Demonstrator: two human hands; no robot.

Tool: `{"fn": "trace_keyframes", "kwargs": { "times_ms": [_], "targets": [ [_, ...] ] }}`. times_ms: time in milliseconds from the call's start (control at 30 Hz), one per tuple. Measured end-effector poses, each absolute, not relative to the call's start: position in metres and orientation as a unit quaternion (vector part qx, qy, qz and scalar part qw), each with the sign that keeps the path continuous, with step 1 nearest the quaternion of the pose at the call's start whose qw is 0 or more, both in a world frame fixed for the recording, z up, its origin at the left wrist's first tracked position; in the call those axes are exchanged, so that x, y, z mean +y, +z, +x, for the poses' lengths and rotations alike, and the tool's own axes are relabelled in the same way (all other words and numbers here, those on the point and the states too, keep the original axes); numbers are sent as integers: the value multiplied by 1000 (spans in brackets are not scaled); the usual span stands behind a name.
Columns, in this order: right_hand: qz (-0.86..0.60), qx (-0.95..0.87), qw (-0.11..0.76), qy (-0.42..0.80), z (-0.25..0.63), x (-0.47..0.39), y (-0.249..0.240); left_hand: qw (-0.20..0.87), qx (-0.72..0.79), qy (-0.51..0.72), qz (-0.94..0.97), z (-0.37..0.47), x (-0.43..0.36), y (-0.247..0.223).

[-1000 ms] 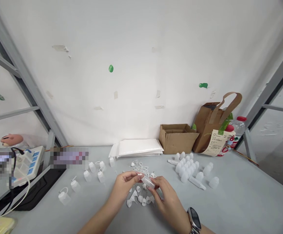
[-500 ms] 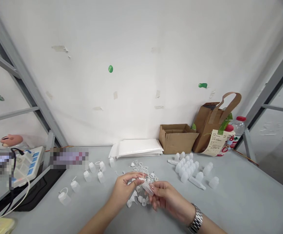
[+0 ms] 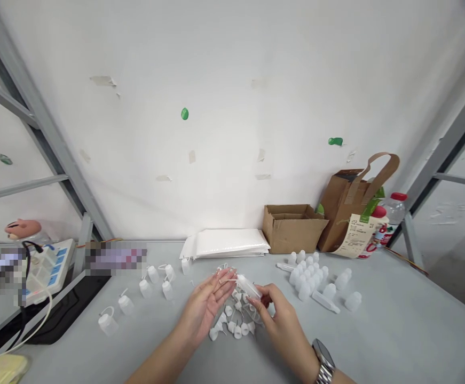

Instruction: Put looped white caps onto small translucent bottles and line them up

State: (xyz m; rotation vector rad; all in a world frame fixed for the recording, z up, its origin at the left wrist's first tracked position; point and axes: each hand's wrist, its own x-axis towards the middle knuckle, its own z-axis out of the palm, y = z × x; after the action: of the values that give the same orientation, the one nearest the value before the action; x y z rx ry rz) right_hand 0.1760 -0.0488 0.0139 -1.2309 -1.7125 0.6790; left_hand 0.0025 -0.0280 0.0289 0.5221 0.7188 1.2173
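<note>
A small translucent bottle with a white cap is tilted, its thin tip pointing left. My right hand pinches its base between thumb and fingers. My left hand is open beside the cap, palm turned up and fingers stretched under the thin tip. Below both hands lies a loose pile of white caps with thin tips and strap rings. On the right stands a cluster of uncapped bottles. Several capped bottles stand apart on the left.
Behind the hands are white padded envelopes, an open cardboard box, a brown paper bag and a red-capped drink bottle. A power strip with cables and a black mat lie left.
My left hand has let go of the cap and opened palm up. My right hand has shifted slightly right and up, and the bottle has turned flatter.
</note>
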Motion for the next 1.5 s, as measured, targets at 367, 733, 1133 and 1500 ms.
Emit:
{"fn": "trace_keyframes", "kwargs": {
  "times_ms": [367, 733, 1133, 1500],
  "targets": [
    [-445, -766, 388, 256, 173, -57, 10, 745, 315, 544, 222, -3, -26, 22],
    [-452, -765, 377, 263, 172, -60, 9, 758, 311, 536, 202, 2, -29, 21],
    [-464, -769, 381, 217, 169, -60, 9, 757, 308, 539, 205, 2, -29, 19],
    [-458, -774, 388, 200, 168, -62, 5, 745, 323, 544, 211, 5, -29, 20]
  ]
}}
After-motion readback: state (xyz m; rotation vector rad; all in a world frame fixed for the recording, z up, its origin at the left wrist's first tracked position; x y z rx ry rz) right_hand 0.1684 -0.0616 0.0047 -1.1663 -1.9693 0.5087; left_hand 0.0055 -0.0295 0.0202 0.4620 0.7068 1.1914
